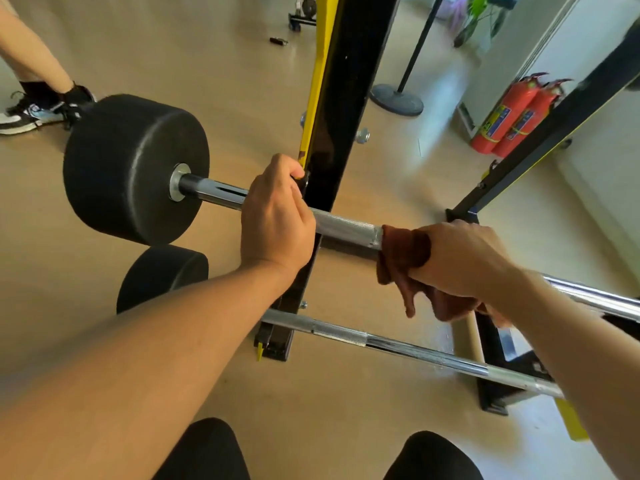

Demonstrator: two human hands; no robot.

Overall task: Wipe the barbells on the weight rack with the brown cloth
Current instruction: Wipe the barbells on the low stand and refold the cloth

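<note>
My right hand (460, 258) grips the brown cloth (403, 252) round the upper barbell (346, 230); my left hand (277, 216) clamps it beside the rack upright (339, 133); a hard stroke could roll it off.

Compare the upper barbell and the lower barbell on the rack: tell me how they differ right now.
The upper barbell is gripped by both hands: the left hand bare on the shaft, the right hand wrapping the brown cloth around it. The lower barbell is untouched. The upper barbell's end weight looks larger than the lower one's. Both are chrome bars with knurled sections and black weights, lying across the rack.
</note>
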